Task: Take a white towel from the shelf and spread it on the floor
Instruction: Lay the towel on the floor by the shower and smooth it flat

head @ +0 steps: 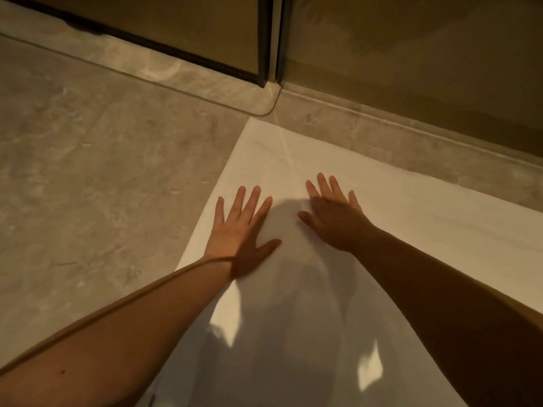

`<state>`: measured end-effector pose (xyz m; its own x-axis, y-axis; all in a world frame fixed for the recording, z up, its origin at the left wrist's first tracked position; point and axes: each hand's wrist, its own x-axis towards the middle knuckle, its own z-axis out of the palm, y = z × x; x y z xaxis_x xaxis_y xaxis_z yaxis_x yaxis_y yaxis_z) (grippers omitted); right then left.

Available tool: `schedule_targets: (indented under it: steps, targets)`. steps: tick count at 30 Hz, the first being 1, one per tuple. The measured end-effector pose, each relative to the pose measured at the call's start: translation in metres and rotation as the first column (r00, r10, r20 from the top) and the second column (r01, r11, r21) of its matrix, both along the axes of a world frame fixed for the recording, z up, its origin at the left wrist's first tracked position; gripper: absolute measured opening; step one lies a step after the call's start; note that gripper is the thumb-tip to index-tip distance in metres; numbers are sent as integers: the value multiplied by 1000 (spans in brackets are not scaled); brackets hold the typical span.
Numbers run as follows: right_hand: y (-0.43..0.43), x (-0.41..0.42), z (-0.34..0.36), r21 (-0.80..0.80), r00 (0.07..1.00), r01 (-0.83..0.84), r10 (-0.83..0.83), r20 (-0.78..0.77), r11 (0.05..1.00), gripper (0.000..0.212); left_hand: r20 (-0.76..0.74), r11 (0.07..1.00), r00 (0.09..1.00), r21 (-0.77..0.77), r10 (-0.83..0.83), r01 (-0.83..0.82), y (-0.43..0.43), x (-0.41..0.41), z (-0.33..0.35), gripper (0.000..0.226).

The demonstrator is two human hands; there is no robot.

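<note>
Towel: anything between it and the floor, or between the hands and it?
Nothing visible. The white towel lies flat on the stone floor, its far corner near the raised threshold. The left hand and right hand press palms-down directly on it, fingers spread.

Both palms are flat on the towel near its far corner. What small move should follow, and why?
Probably sweep both hands apart and outward. The left hand and right hand lie open on the white towel, already on the floor; a faint crease runs between them toward the corner.
</note>
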<state>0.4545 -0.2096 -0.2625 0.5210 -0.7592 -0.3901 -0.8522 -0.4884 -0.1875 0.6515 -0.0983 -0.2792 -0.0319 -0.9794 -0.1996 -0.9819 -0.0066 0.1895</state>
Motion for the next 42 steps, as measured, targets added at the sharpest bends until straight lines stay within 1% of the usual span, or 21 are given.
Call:
schedule_targets:
  steps: [2, 6, 7, 10, 11, 12, 14, 16, 19, 22, 24, 26, 29, 31, 33, 34, 35, 37, 39, 41, 42]
  targets:
    - [-7, -1, -5, 7, 1000, 0, 0, -19, 1000, 75, -14, 1000, 1000, -20, -2, 1, 1, 2, -2, 81]
    - [-13, 0, -10, -20, 1000, -7, 7, -18, 1000, 78, 22, 1000, 1000, -20, 3, -3, 1, 4, -2, 81]
    - [-12, 1, -9, -51, 1000, -4, 4, -4, 999, 78, 22, 1000, 1000, -18, 4, -3, 0, 5, -1, 81]
    - [-11, 11, -4, -242, 995, 37, -14, 95, 970, 71, 19, 1000, 1000, -20, -2, 2, -3, 7, 0, 82]
    - [-13, 16, -2, -275, 993, 40, -8, 115, 961, 70, 20, 1000, 1000, -25, -2, 2, -4, 8, -1, 82]
    - [-16, 22, -2, -274, 994, 22, 9, 111, 962, 73, 21, 1000, 1000, -29, -3, 4, -4, 8, -1, 83]
    - [-23, 33, -6, -204, 997, -35, 49, 63, 978, 78, 25, 999, 1000, -38, -8, 9, -5, 9, -2, 83]
    - [-30, 43, -12, -138, 999, -50, 50, -2, 989, 76, 26, 999, 1000, -46, -12, 13, -4, 9, -3, 82]
    - [-43, 56, -16, -91, 997, -2, -5, -76, 996, 78, 19, 998, 1000, -55, -12, 13, -3, 8, -3, 82]
    - [-56, 62, -16, -24, 989, 20, -23, -149, 1000, 87, 27, 998, 999, -59, -18, 20, -3, 9, -4, 82]
    - [-59, 64, -14, -16, 986, 35, -37, -162, 999, 90, 27, 999, 1000, -50, -14, 15, -3, 9, -4, 82]
    - [-50, 62, -11, -104, 994, 52, -62, -93, 993, 87, 20, 999, 1000, -37, -14, 14, -5, 8, -2, 82]
    - [-13, 39, -9, -284, 995, 83, -65, 71, 955, 83, 55, 1000, 998, -2, -8, 9, -6, 8, 1, 82]
    - [19, 13, -14, -331, 987, 105, -58, 147, 938, 80, 56, 1000, 998, -8, -17, 18, -5, 8, 6, 79]
    - [54, -26, -20, -302, 976, 162, -108, 190, 939, 77, 25, 991, 993, -57, -117, 118, 1, -10, 13, 74]
    - [65, -35, -22, -281, 975, 173, -123, 187, 944, 76, 3, 982, 986, -91, -167, 167, 8, -12, 14, 72]
    - [74, -43, -24, -262, 977, 173, -133, 165, 949, 76, -14, 970, 975, -111, -221, 218, 16, -18, 14, 70]
    - [86, -58, -23, -241, 988, 143, -124, 92, 960, 74, 6, 948, 951, -70, -311, 310, 34, -30, 11, 72]
    - [92, -63, -20, -219, 986, 159, -142, 93, 963, 74, 30, 949, 948, 8, -317, 317, 44, -33, 5, 74]
    - [102, -61, -15, -198, 966, 239, -212, 149, 951, 75, 54, 954, 952, 18, -300, 299, 43, -32, 8, 76]
    - [110, -61, -13, -190, 957, 269, -239, 165, 944, 75, 81, 947, 944, 20, -320, 319, 42, -32, 11, 77]
